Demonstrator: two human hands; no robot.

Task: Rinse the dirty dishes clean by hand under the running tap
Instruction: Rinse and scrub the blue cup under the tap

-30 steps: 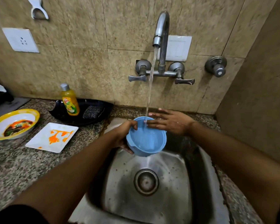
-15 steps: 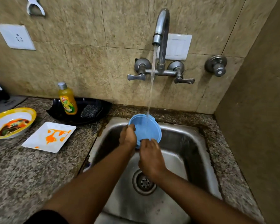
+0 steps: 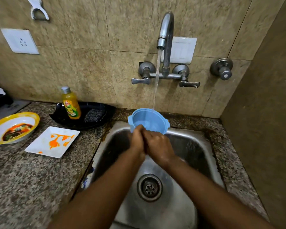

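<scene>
A light blue plastic bowl (image 3: 149,119) is held over the back of the steel sink (image 3: 188,146), tipped toward me, with the tap's (image 3: 166,30) water stream landing on its far rim. My left hand (image 3: 137,139) grips the bowl's near rim. Pressed against the left, my right hand (image 3: 158,146) also holds the near rim, fingers curled. On the counter to the left wait a white square plate (image 3: 52,142) smeared with orange sauce and a yellow-rimmed bowl (image 3: 13,127) with dark food residue.
A black tray (image 3: 106,111) against the wall carries a yellow dish-soap bottle (image 3: 71,104) and a steel scrubber (image 3: 93,115). The speckled granite counter (image 3: 31,179) surrounds the sink. A side wall rises at the right. The drain (image 3: 149,187) lies below my wrists.
My right hand left the bowl's far side and came to its near rim beside the left hand. The bowl shifted back toward the wall, and the stream now lands on its far edge.
</scene>
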